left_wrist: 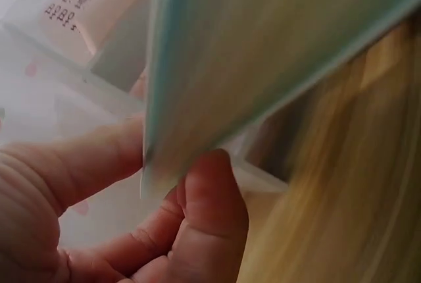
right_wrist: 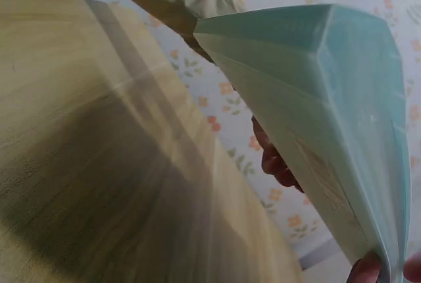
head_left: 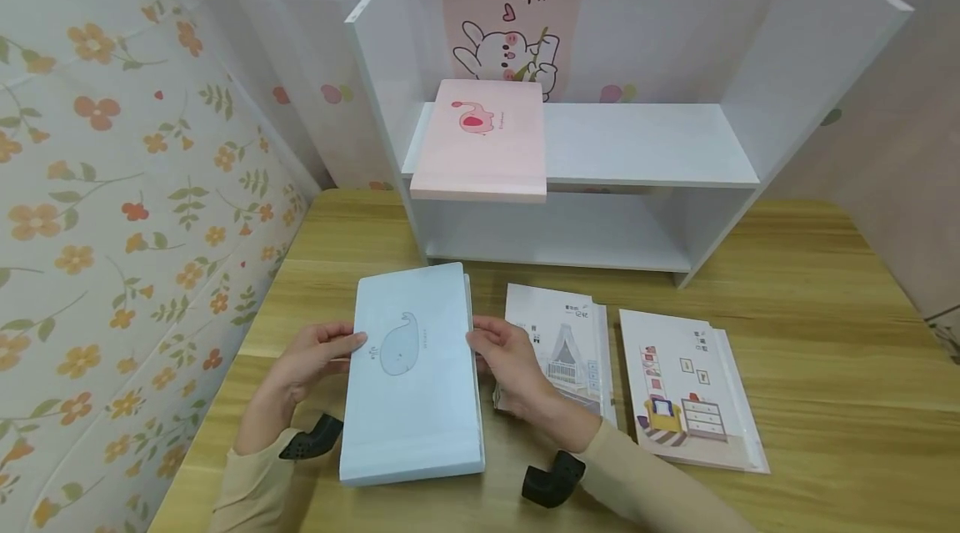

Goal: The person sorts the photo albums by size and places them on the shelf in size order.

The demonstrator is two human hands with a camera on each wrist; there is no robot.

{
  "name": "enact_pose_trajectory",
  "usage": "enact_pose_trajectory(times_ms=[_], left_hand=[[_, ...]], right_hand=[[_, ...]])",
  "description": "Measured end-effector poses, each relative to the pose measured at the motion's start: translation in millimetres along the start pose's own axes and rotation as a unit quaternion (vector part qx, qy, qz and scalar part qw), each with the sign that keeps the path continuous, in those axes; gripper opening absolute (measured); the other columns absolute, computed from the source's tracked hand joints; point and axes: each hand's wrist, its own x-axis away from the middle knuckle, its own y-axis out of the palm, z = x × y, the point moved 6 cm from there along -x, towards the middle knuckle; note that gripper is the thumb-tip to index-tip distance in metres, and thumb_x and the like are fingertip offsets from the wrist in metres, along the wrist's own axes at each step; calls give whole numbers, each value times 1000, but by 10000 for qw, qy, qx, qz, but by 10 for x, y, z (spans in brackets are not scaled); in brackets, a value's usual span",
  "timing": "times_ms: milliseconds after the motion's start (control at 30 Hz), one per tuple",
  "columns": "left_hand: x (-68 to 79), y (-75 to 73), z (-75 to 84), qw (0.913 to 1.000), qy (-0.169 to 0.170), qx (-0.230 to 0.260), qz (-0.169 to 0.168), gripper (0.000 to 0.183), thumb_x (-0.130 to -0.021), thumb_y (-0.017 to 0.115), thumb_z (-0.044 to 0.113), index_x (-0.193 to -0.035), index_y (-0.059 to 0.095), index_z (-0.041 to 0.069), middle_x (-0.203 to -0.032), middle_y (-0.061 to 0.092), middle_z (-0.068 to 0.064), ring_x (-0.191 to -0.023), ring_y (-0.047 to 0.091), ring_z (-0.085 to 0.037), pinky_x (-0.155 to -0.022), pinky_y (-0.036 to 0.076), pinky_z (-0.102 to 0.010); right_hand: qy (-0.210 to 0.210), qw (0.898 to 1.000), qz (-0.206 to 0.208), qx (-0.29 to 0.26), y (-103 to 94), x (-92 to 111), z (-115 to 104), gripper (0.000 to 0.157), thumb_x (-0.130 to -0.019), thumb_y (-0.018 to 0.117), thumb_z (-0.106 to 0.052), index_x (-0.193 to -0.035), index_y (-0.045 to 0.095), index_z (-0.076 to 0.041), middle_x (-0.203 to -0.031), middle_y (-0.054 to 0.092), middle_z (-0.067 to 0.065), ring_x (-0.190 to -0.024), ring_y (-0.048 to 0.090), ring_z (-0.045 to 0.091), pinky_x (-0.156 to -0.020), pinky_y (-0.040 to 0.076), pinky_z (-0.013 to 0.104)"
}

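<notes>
Above the brown wood-grain table (head_left: 825, 291), before a white board shelf (head_left: 637, 141), hangs a pale-blue rectangular whale-printed book (head_left: 408, 412); the person's left grip (head_left: 311, 358) and right grip (head_left: 517, 366) pinch opposite long edges, presumably balancing it.

Head view looks forward and down; 2 wrist views, close up, share the blue book (head_left: 416, 416).
</notes>
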Motion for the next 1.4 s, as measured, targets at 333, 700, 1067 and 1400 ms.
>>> enact_pose_trajectory(times_ms=[333,700,1067,1400], left_hand=[[77,201,160,9993,54,329,159,28,-91,59,10,-110,56,-10,-86,64,1,-77,62,-11,-70,52,-28],[140,483,265,9959,313,766,-353,23,-89,60,4,-110,59,-5,-90,66,3,-82,63,-11,-72,52,-27],[146,754,378,9914,493,1004,-676,42,-89,59,1,-123,45,-19,-93,66,0,-85,64,-11,-75,53,-26],[110,990,456,9890,481,1135,-813,41,-88,59,1,-121,46,-20,-92,65,0,-82,63,-10,-74,53,-26]], right_hand=[[52,9996,17,-277,-189,113,-129,32,-92,52,-2,-121,53,10,-102,66,17,-70,60,8,-58,47,21],[247,9992,207,-254,-474,266,-169,34,-91,52,-2,-123,51,11,-103,66,14,-82,62,11,-67,52,22],[353,9989,69,-316,-735,423,-284,39,-94,51,-6,-129,45,10,-105,65,5,-89,61,11,-75,52,22],[300,9983,50,-490,-964,553,-330,45,-95,53,-10,-132,41,11,-103,65,-1,-91,62,11,-76,51,22]])
